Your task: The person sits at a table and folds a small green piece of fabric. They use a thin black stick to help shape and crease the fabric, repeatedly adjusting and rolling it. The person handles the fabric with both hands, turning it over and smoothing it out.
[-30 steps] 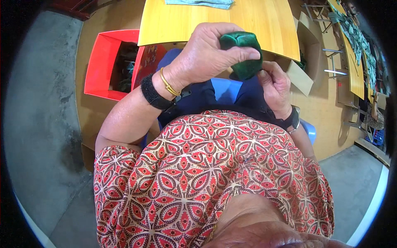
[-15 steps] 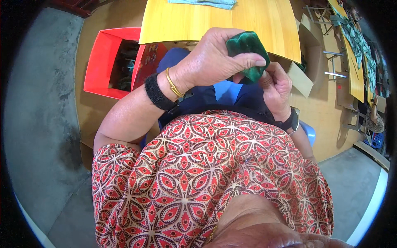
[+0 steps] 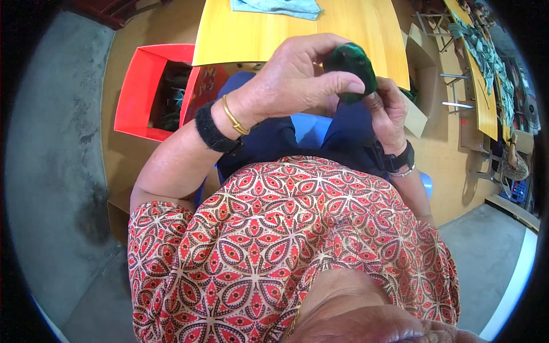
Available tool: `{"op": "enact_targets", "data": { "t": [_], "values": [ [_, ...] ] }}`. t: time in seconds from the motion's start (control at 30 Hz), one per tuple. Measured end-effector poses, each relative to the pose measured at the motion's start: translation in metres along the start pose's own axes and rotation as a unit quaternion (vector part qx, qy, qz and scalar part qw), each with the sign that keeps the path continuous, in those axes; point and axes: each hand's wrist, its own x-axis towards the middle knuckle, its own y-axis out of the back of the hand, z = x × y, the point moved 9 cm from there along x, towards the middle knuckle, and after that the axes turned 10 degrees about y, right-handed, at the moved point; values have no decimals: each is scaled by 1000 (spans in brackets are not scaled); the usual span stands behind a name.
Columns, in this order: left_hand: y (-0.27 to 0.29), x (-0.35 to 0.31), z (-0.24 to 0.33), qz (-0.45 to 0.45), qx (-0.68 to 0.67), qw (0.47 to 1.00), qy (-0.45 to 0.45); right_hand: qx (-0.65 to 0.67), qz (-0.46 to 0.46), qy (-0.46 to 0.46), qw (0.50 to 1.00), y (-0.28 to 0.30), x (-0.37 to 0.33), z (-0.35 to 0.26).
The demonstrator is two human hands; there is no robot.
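Note:
A small, dark green piece of shiny, velvet-like cloth (image 3: 354, 64) is held up over my lap, just in front of the table's near edge. My left hand (image 3: 306, 71) grips it from the left, thumb across the near face and fingers behind. At its lower right edge, my right hand (image 3: 391, 111) pinches with thumb and fingertips. What lies between those right fingertips is too small to make out, though they touch the cloth's edge. The back of the piece is hidden.
Ahead stands a yellow wooden table (image 3: 251, 37) with a light blue cloth (image 3: 279, 7) on it. A red box (image 3: 137, 94) holding dark items is at left, an open cardboard box (image 3: 420, 117) at right. Farther right, greenish cloth strips (image 3: 486, 54) cover another table near a person (image 3: 517, 166).
The green cloth has turned, showing a narrower, darker face, and shifted slightly right. Both hands keep their grip, the left thumb lying lower on the piece.

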Motion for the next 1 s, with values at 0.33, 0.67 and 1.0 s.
{"op": "enact_targets", "data": {
  "t": [0.33, 0.67, 1.0],
  "values": [
    [2, 1, 5, 2, 45, 997, -59, -43, -72, -22, 996, -15, -5, -3],
    [-3, 3, -4, -35, 57, 997, -25, 285, -37, -150, 946, -37, -16, 7],
    [-13, -8, 11, 14, 318, 926, -203, 227, -53, -126, 964, -31, -11, -5]
  ]
}}
